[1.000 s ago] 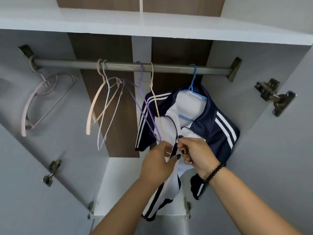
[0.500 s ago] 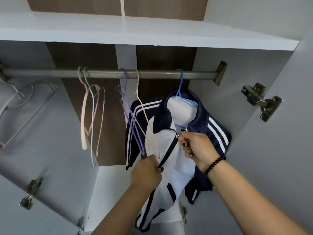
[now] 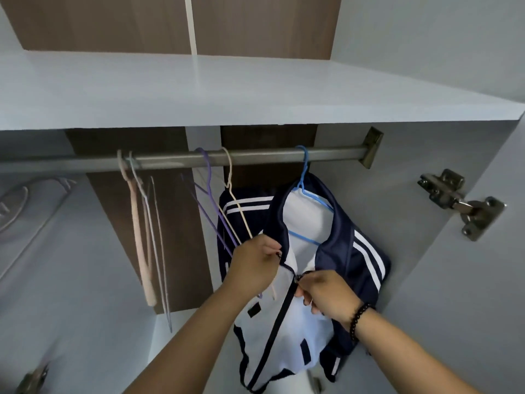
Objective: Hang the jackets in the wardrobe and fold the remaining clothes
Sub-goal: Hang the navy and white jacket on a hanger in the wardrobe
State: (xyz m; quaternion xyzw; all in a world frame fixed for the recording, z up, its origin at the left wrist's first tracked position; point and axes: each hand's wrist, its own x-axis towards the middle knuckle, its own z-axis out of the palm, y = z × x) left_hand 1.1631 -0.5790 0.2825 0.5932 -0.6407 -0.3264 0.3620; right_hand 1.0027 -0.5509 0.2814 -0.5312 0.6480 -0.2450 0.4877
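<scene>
The right hand [image 3: 326, 294] pinches the zipper pull [image 3: 299, 278] of the jacket [image 3: 335, 251], partway up the front. The left hand [image 3: 255, 263] pinches the jacket's left front edge just above, near the collar. The jacket is dark blue and white with three white stripes on each shoulder. It hangs on a blue hanger [image 3: 305, 191] from the rail [image 3: 255, 159] inside the wardrobe [image 3: 199, 89]. A small dark patch sits on the chest, but no words can be read. Empty hangers [image 3: 142, 223] hang to the left.
</scene>
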